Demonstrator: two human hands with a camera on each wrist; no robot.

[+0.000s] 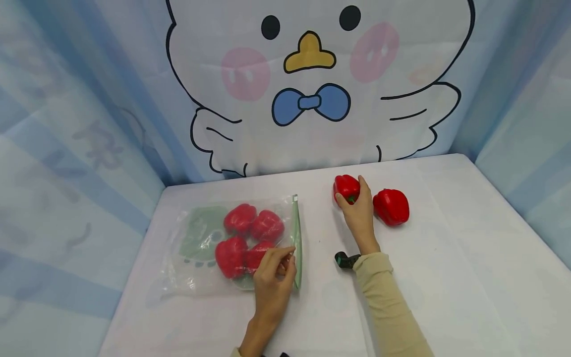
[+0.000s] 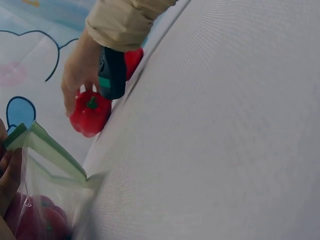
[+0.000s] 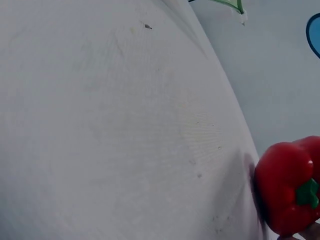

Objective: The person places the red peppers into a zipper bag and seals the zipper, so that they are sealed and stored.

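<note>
A clear zip bag (image 1: 196,280) with a green zip strip lies flat on the left of the table, several red bell peppers (image 1: 231,258) inside it. My left hand (image 1: 272,287) pinches the bag's edge near the zip; in the left wrist view the bag's mouth (image 2: 55,155) stands partly apart. Farther back, my right hand (image 1: 360,218) grips a red bell pepper (image 1: 345,187), thumb on one side and fingers on the other. The right wrist view shows this pepper (image 3: 285,175) at the right edge, its green stem facing the camera, with only fingertips visible below.
Another red bell pepper (image 1: 391,207) lies on the white table (image 1: 446,277), just right of my right hand. A dark wrist device (image 1: 345,260) sits at my right cuff. Behind the table hangs a curtain (image 1: 312,144) with a cartoon bird.
</note>
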